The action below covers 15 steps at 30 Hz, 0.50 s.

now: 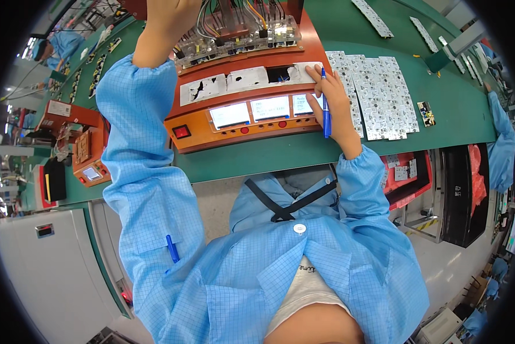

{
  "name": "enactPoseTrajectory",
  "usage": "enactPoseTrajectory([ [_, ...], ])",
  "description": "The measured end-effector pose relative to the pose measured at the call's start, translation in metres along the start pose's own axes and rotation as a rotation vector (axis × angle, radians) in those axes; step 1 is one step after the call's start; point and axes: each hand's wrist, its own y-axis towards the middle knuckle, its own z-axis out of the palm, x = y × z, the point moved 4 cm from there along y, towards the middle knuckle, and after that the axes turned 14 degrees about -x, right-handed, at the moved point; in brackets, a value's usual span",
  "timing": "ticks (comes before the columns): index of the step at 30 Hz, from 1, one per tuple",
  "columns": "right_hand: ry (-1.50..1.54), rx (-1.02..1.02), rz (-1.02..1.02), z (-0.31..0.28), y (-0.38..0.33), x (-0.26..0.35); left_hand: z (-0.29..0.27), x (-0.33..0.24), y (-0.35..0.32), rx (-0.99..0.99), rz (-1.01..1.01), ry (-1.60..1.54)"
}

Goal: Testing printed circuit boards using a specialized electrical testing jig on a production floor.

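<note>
My left hand [171,17] is raised at the top edge beside the upper part of an orange-red test fixture [197,140]. Its fingers run out of view, so what they hold is hidden. A blue pen [326,117] is tucked between the fingers of my right hand [339,106], which rests on the fixture's right end. Those fingertips touch a white, torn-looking strip [249,78] with dark openings. Below the strip, three small lit screens [271,108] and a red rocker switch [181,132] sit on the front. Above it is a clear plate [240,43] with many wires.
White circuit board panels [383,97] lie right of the fixture, with one small populated board [426,113] beside them. Below the green bench [246,160] are a red bin [420,178] and a black bin [453,195]. Another orange device [91,172] stands left. Co-workers appear at both sides.
</note>
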Motion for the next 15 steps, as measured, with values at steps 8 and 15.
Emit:
enactPoseTrajectory([
  [8,0.149,0.046,0.061,-0.0077,0.0053,-0.0051,-0.0016,-0.0013,0.0029,0.005,0.054,0.070],
  [15,0.133,0.020,0.040,-0.0060,0.0048,-0.0049,-0.0010,0.0011,0.0066,-0.015,0.125,0.105],
])
